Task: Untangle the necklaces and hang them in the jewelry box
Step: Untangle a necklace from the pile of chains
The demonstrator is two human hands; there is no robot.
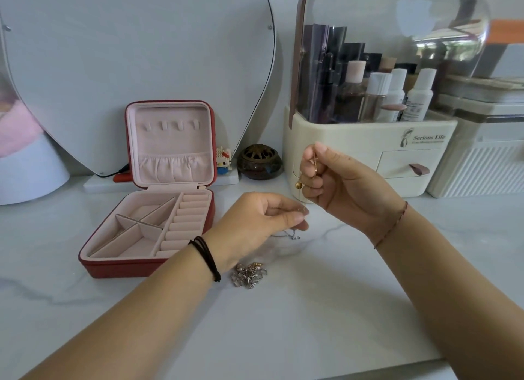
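A red jewelry box [113, 267] with pink lining stands open at the left, its lid upright showing a row of small hooks [170, 125] with nothing on them. A tangle of silver and gold necklaces [249, 274] lies on the white marble table below my left wrist. My left hand [255, 223] pinches a thin silver chain [292, 235] that trails down to the table. My right hand [340, 186], raised higher, holds a gold chain with a round gold pendant [298, 185] between thumb and fingers.
A heart-shaped mirror [127, 53] leans behind the box. A small brown incense pot [259, 161] and a toy-brick figure [223, 157] sit at its base. A cream cosmetics organiser [368, 141] with bottles under a clear cover stands right behind my right hand.
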